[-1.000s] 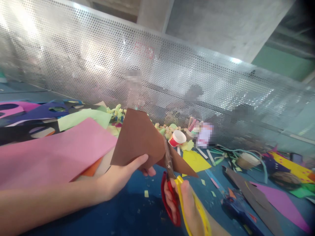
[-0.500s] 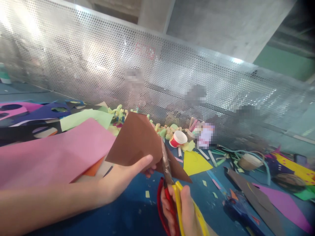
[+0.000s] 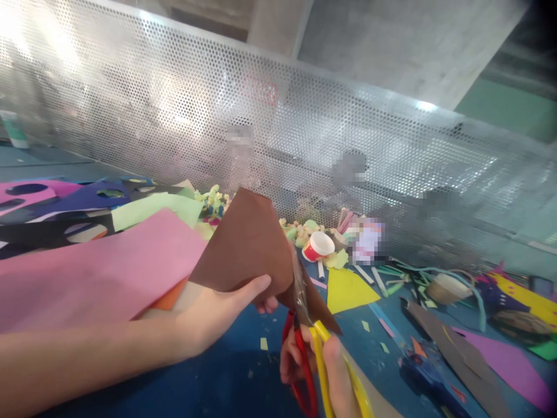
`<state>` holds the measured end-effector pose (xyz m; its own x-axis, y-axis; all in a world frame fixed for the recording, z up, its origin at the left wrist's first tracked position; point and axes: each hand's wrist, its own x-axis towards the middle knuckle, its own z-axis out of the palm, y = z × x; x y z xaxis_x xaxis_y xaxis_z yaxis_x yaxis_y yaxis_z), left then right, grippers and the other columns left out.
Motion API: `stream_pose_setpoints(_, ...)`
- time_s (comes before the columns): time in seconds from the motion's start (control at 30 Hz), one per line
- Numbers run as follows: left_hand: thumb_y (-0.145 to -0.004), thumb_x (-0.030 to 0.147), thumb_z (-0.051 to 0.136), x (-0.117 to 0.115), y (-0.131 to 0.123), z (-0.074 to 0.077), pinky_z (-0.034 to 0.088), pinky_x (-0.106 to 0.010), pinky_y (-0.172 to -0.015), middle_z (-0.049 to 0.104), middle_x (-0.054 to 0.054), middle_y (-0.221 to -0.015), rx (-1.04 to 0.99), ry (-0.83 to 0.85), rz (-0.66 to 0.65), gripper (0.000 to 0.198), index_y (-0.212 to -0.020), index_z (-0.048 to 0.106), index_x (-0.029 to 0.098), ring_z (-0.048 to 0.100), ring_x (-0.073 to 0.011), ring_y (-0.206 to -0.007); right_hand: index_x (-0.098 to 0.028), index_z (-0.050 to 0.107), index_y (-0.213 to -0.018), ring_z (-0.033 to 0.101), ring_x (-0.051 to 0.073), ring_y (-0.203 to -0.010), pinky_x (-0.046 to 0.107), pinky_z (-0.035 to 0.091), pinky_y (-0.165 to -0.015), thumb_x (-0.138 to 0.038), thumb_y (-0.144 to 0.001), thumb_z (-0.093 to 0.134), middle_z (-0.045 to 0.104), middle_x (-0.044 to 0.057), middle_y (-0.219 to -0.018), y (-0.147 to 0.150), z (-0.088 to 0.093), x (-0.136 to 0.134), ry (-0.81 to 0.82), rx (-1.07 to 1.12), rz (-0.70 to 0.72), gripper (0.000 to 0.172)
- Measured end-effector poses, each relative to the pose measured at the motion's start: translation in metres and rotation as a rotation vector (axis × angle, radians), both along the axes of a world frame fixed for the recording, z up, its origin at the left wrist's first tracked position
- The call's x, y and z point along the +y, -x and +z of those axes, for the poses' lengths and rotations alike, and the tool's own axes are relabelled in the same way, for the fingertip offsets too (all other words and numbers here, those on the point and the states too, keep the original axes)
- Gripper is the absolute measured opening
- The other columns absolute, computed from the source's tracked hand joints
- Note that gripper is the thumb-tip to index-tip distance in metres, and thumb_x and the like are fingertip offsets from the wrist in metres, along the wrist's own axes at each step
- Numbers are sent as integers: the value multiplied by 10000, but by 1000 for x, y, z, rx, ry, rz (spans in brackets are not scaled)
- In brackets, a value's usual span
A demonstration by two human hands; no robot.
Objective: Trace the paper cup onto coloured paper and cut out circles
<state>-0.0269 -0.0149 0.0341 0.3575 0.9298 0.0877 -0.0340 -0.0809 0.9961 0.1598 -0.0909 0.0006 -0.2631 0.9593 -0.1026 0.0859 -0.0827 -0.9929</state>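
My left hand [image 3: 226, 310] pinches a sheet of brown paper [image 3: 246, 247] at its lower edge, thumb on the front and fingertips underneath. My right hand [image 3: 326, 366] is closed around a pair of scissors [image 3: 301, 299] with one red and one yellow handle. The blades stand at the right side of the brown paper, and a pointed flap of it hangs to the right of them. Part of the blades is hidden along the cut. A large pink sheet [image 3: 108, 273] lies beside my left forearm.
Beyond the brown paper are a red-and-white paper cup [image 3: 319, 247] and a yellow paper piece [image 3: 350, 290]. At right lie a dark blue tool [image 3: 430, 371], a grey strip [image 3: 452, 354] and purple paper [image 3: 505, 366]. A perforated metal panel [image 3: 174, 98] stands behind the blue table [image 3: 209, 383].
The brown paper has lifted slightly and tilted. The scissors' handles and blades have shifted a little lower and to the right in my right hand. My left hand keeps its hold.
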Motion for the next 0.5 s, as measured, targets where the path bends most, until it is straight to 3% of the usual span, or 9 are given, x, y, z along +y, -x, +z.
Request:
stream_pose_setpoints(0.33, -814, 447, 559, 4, 0, -3, 484, -305, -712, 678, -55, -666, 8, -21, 16, 357, -659, 674, 148, 604, -183, -658, -191, 452, -663, 606, 184, -676, 308, 503, -643, -844, -675, 338, 598, 78, -727, -4, 7, 5, -58, -115, 62, 662)
stream_pose_setpoints(0.5, -826, 436, 543, 4, 2, -6, 476, -288, -673, 665, -41, -643, 31, -61, -2, 357, -631, 652, 158, 592, -175, -639, -191, 483, -670, 619, 209, -697, 354, 507, -682, -863, -672, 269, 599, 97, -734, -3, 7, 5, -67, -90, -6, 705)
